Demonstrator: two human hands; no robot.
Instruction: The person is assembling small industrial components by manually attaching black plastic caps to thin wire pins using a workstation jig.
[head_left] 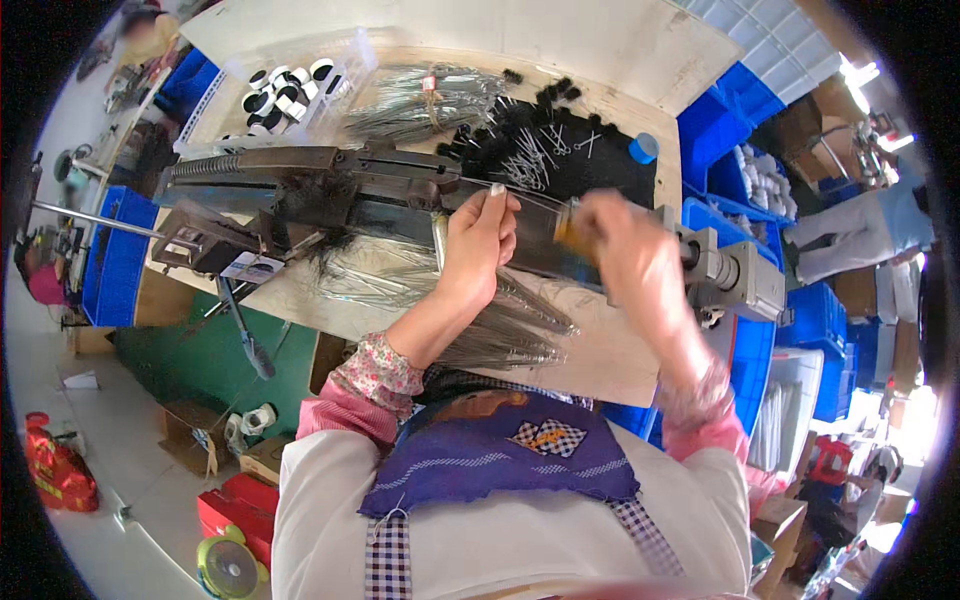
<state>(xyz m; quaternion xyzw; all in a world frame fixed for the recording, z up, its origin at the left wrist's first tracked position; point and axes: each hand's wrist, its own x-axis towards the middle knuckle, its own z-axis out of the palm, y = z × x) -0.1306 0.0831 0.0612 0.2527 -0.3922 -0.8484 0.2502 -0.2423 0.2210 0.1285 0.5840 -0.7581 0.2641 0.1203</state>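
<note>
My left hand (478,240) is closed in a pinch in front of a long dark metal machine (390,172). At its fingertips runs a thin metal wire (535,197), stretching toward the right. My right hand (625,250) is smeared by motion beside a yellow-orange part (575,238) near the machine's right end; its fingers cannot be made out. Black bristle tufts (318,200) cling to the machine's left half. Loose metal wires (375,275) lie on the bench below my left hand. Small black brushes with twisted wire stems (530,155) are heaped behind the machine.
A clear plastic bin (350,75) holds black-and-white round pieces at the back left. Beside it lies a tied wire bundle (430,100). A blue round cap (643,149) sits at the back right. A grey motor-like unit (735,275) juts out at right, near blue crates (715,115).
</note>
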